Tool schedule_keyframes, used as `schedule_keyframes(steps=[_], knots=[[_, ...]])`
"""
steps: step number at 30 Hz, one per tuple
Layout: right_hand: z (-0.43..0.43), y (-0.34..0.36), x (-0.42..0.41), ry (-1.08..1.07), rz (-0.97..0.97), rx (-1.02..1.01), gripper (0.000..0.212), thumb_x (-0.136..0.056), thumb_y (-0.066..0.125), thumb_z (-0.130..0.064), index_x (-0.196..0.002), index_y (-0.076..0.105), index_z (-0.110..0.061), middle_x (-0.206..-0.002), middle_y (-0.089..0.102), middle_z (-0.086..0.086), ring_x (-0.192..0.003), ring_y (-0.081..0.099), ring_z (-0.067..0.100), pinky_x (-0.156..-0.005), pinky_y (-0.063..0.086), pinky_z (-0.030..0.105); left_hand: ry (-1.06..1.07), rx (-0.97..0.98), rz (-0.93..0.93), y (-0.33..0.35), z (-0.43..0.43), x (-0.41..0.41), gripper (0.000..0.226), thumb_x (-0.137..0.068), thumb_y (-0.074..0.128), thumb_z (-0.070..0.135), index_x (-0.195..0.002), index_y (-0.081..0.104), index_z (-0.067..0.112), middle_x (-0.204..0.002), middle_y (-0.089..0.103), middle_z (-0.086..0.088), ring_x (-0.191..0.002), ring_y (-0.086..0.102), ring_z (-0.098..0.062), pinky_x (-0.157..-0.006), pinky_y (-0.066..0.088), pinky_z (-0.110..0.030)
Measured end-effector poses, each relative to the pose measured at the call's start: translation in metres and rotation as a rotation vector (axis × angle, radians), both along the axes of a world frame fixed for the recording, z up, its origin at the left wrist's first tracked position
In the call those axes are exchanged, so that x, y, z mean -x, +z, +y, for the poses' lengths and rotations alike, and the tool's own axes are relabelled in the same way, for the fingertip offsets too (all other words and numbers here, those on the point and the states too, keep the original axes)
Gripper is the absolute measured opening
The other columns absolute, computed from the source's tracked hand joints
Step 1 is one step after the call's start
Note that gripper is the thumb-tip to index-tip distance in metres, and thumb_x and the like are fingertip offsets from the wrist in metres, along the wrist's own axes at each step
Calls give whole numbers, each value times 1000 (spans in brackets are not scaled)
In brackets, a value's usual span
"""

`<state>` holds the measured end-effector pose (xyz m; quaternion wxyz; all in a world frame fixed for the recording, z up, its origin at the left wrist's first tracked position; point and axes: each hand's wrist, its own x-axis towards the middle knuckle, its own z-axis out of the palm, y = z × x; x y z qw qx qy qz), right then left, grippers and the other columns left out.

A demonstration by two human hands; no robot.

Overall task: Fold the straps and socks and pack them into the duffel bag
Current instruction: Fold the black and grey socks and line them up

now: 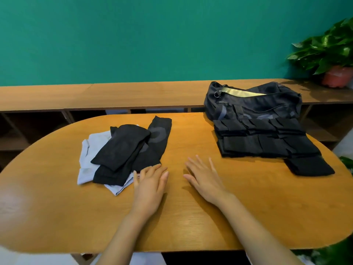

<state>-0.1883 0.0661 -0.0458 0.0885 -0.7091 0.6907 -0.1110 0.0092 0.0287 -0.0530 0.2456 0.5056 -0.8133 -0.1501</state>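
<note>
Wooden oval table [191,222] before a teal wall [133,35], potted plant [328,54] right

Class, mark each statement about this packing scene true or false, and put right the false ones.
1. The left hand and right hand lie flat on the table, holding nothing. True.
2. The duffel bag sits at the table's left end. False: it sits far right, behind the black straps.
3. The sock pile holds black and pale pieces. True.
4. The bag's zip is fully closed. False: it gapes, showing a yellowish lining.
5. The potted plant stands beside the socks. False: it stands on the shelf, far right.
</note>
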Motion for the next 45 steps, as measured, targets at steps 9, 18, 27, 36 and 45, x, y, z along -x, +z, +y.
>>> schedule_keyframes(steps=[9,18,27,36,45], knots=[[-86,-5,-69,58,-102,-140,60,-104,23,-49,-156,4,-28,-163,3,-11,-150,-4,15,-120,2,51,111,-4,-269,-3,-62,-40,71,-91,6,67,-148,33,35,-161,15,13,-149,0,-21,-115,-10,-54],[-46,-18,-11,9,-19,-26,57,-101,21,-55,-153,24,-31,-154,31,-11,-145,20,8,-121,10,40,187,14,-202,-21,-68,-64,47,-101,30,48,-139,51,31,-156,30,11,-148,9,-24,-117,-10,-53],[78,-12,16,-6,-91,-38,74,-86,-1,-74,-141,39,-45,-132,36,-30,-125,13,-19,-120,-4,26,-324,-109,-41,-1,17,-9,56,-83,47,70,-131,52,43,-144,38,26,-143,14,2,-117,-17,-45],[97,-22,19,-53,-296,62,56,-84,30,-79,-130,45,-51,-127,39,-37,-129,22,-16,-117,0,21,-231,113,31,-20,44,8,34,-89,49,49,-109,71,32,-120,66,16,-128,44,-4,-119,-11,-36],[96,-20,16,-196,-325,225,23,-88,67,-27,-105,65,-43,-100,43,-40,-110,27,-27,-102,22,25,-231,-45,132,-13,52,-3,68,-73,35,84,-118,63,42,-116,50,29,-127,33,10,-119,-8,-39]])
